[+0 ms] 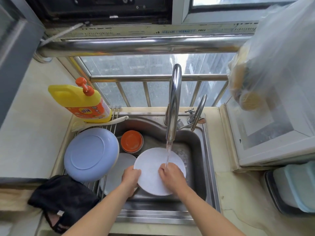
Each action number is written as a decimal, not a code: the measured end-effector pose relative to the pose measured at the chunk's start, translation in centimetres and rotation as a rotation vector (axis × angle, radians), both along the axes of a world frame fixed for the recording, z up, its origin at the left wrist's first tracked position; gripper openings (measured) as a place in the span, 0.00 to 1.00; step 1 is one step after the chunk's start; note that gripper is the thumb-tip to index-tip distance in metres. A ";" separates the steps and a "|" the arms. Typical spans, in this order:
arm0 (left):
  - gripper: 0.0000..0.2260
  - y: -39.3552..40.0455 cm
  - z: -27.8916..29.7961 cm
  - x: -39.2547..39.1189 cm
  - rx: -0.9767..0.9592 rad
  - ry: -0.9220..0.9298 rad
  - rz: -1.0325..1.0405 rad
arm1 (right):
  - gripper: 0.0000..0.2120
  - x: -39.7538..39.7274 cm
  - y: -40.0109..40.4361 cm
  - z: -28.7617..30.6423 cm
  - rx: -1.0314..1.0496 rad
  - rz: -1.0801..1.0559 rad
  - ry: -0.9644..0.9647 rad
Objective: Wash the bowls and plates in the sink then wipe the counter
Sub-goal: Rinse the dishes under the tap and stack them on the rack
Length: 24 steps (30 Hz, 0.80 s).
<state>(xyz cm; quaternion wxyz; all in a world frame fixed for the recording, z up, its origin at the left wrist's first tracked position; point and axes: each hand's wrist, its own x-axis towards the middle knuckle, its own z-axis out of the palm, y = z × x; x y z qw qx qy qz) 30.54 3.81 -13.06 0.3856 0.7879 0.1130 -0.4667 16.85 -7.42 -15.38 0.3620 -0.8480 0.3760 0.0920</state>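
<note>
A white plate (153,166) is held over the steel sink (202,150) under running water from the tall faucet (173,103). My left hand (130,178) grips the plate's left rim. My right hand (172,178) lies on the plate's face, under the stream, fingers bent against it. Orange bowls (132,141) sit stacked at the sink's back left. Another white plate (124,164) lies below, partly hidden. A blue plate (91,154) rests upside down on the wire rack (95,184) at the left.
A yellow detergent bottle (80,103) stands at the back left. A black cloth (63,200) lies on the left counter's front edge. A small second tap (196,114) is behind the sink. A white cabinet (272,133) and a teal tub (296,188) stand right.
</note>
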 end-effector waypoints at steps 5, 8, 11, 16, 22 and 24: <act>0.12 0.6 2.3 -0.5 0.078 0.152 0.003 | 0.14 -3.1 -0.8 0.4 -0.043 -0.214 0.259; 0.13 1.0 4.0 -1.4 0.054 0.219 -0.046 | 0.15 -4.3 -0.3 0.8 0.067 -0.307 0.341; 0.14 2.1 4.6 -1.3 0.037 0.243 -0.057 | 0.16 -4.6 1.2 1.8 0.214 -0.398 0.365; 0.11 5.4 6.4 -0.4 -0.005 0.246 -0.045 | 0.16 -4.0 4.6 3.7 0.271 -0.550 0.327; 0.12 8.7 7.4 1.4 -0.051 0.177 -0.111 | 0.17 -3.1 8.2 5.8 0.270 -0.646 0.325; 0.16 9.5 8.0 2.0 -0.080 0.091 -0.193 | 0.18 -2.6 9.1 6.5 0.287 -0.691 0.277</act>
